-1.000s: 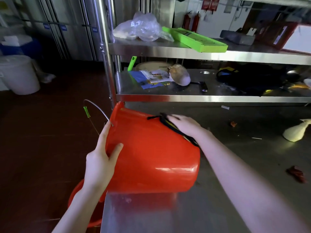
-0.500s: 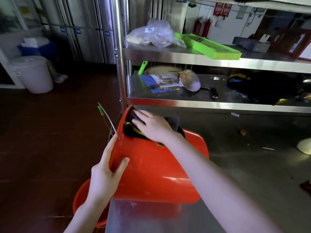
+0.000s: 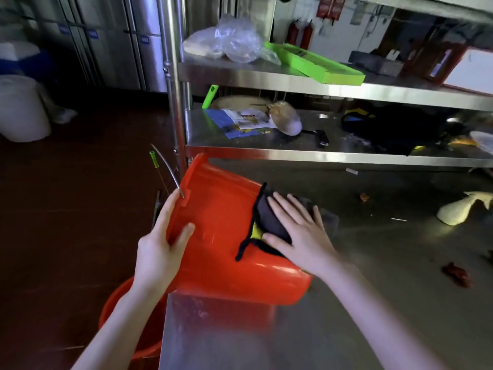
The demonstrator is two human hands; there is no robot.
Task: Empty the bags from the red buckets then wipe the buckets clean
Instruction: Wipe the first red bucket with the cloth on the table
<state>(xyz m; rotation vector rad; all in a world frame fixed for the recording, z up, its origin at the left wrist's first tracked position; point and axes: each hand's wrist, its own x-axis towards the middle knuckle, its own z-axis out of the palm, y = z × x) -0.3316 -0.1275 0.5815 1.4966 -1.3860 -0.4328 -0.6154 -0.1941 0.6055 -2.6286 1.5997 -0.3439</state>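
Steel table (image 3: 360, 303), red bucket (image 3: 218, 236) tipped, mouth up-left, left hand (image 3: 160, 249) gripping rim, right hand (image 3: 301, 236) flat on cloth (image 3: 269, 220)

Back room of a commercial kitchen: a brushed stainless-steel desk (image 3: 373, 303) spreads to the right of the left grip (image 3: 160, 244), which holds a round red plastic bucket (image 3: 221, 236) by its rim. Just beyond the grip rises a two-tier stainless-steel shelf rack (image 3: 293, 81) bearing a flat bright-green plastic tray (image 3: 314, 66) and crumpled clear plastic bags (image 3: 234, 44). Well beyond and left of the grip, tall steel cabinet doors (image 3: 114, 49) and a white plastic drum (image 3: 21, 108) stand on a dark red floor (image 3: 66, 196). Two red fire extinguishers (image 3: 300, 34) show against the white wall behind the rack.
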